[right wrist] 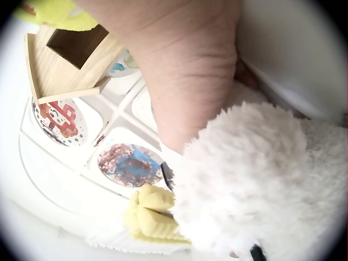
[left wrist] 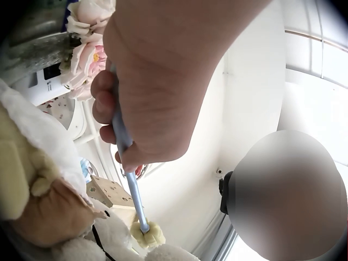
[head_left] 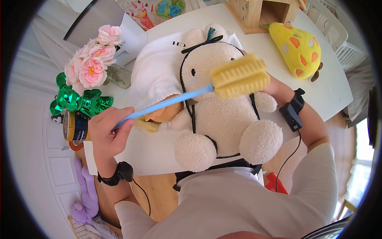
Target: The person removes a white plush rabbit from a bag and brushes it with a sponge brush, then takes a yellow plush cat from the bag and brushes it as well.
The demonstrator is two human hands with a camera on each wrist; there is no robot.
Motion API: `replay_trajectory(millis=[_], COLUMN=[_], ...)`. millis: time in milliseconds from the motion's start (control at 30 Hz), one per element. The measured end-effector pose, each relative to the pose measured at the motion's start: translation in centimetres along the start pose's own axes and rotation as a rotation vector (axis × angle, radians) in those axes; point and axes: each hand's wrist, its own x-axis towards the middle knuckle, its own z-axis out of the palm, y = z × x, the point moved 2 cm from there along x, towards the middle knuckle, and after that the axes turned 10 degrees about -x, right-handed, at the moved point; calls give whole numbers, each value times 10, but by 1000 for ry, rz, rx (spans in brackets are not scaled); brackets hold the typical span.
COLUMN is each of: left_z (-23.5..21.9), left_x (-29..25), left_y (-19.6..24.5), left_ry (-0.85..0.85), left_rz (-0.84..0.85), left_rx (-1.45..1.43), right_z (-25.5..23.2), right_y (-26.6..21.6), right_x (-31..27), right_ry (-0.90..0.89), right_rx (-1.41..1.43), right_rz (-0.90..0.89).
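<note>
My left hand (head_left: 109,129) grips the blue handle (head_left: 167,104) of a sponge brush at its end. The brush's ridged yellow sponge head (head_left: 240,79) is over the face of a white plush rabbit (head_left: 223,115), overlapping it in the head view. Black cord edges the rabbit's head and body, and a dark tassel hangs at its ears. It leans back on the table, feet toward me. My right hand (head_left: 274,87) reaches behind the rabbit's head, its fingers mostly hidden. In the right wrist view, the right hand (right wrist: 182,98) is against the fluffy plush.
Beside the rabbit lies a white cloth bag (head_left: 153,67) with a brown plush (head_left: 167,110). At left are pink flowers (head_left: 92,65) in a vase, a shiny green bear figure (head_left: 81,99) and a round tin (head_left: 75,126). A yellow plush (head_left: 298,49) and wooden house (head_left: 258,16) stand at far right.
</note>
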Motion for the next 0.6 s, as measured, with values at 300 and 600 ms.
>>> replay_trajectory(millis=[300, 600], left_z=[5, -40], left_x=[13, -63], left_y=[-24, -16], left_ry=[243, -87], left_rz=[-61, -84], left_rx=[207, -341], right_z=[2, 1], right_y=[0, 3], right_x=[-1, 0], right_ry=[-26, -14], right_rx=[77, 52], right_rz=[15, 25])
